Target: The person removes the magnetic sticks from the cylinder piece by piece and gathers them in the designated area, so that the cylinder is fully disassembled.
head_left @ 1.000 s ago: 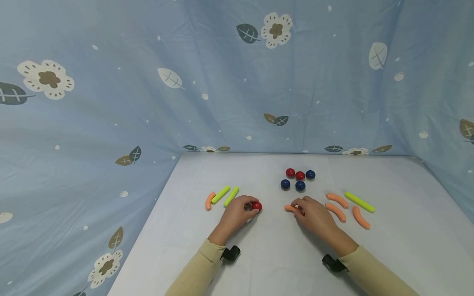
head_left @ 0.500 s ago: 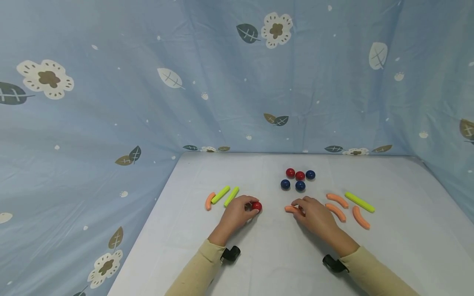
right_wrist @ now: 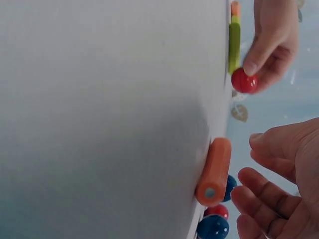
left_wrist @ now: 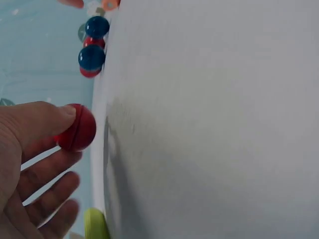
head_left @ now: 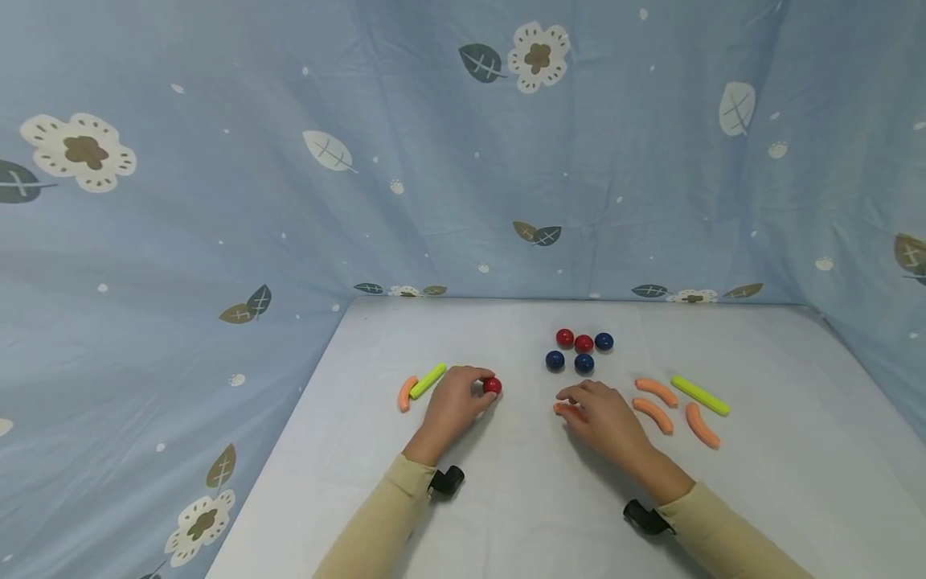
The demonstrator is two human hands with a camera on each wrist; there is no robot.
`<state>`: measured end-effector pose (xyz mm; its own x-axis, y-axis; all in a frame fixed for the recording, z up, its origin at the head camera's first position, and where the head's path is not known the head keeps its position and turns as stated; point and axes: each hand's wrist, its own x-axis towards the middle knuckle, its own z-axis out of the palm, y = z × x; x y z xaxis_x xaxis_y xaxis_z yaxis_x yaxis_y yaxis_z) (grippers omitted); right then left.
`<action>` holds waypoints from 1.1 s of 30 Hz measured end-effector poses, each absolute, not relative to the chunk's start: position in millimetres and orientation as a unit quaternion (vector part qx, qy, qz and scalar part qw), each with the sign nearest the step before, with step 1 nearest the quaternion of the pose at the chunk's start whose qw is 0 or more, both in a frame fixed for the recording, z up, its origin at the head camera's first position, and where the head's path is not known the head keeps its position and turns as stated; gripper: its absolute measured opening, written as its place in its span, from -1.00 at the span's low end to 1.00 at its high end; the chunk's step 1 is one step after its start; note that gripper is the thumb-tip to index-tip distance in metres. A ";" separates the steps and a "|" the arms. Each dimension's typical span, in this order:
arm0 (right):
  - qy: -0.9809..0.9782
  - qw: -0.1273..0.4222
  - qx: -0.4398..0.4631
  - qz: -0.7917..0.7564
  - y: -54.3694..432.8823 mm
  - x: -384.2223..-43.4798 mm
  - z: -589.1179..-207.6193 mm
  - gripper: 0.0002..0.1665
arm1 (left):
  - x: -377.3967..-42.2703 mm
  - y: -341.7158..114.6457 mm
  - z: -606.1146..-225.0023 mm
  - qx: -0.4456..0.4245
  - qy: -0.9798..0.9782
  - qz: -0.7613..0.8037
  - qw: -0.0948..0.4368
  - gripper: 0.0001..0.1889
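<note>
Between thumb and fingers, my left hand [head_left: 452, 406] pinches a red ball [head_left: 493, 387]. In the left wrist view a seam line runs round this ball [left_wrist: 79, 128], and it hangs clear of the white tabletop. My right hand [head_left: 606, 422] is spread loosely above a short curved orange piece [right_wrist: 215, 172]. A gap shows between its fingers and that piece in the right wrist view, where the piece lies on the table. From the head view, the right hand covers most of it.
Beyond the hands sit two red balls [head_left: 583, 344] and several blue balls [head_left: 584, 363]. Right of the right hand lie several curved orange pieces [head_left: 653, 416] and a green stick [head_left: 700, 395]. At left, another green stick [head_left: 428, 380] touches an orange piece [head_left: 407, 394].
My left hand has risen with the red ball, moving slightly away and left, and now covers one green stick. My right hand's fingers have come off the orange piece.
</note>
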<state>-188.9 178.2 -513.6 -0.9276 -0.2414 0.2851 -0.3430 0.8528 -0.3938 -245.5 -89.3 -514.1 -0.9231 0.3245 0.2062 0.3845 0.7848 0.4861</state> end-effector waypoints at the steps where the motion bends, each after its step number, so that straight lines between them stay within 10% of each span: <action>1: -0.955 0.113 0.156 0.225 177.0 -188.5 -513.2 -0.76 | -249.2 -90.2 -513.9 -0.186 -0.945 -0.261 0.067 -0.67; 14: -0.949 0.092 0.196 0.230 161.1 -177.5 -515.6 -0.73 | -284.1 -103.0 -509.2 -0.164 -0.947 -0.233 0.151 -0.69; 33: -0.952 0.078 0.192 0.226 165.6 -166.1 -513.1 -0.73 | -284.5 -108.4 -505.0 -0.142 -0.959 -0.215 0.118 -0.56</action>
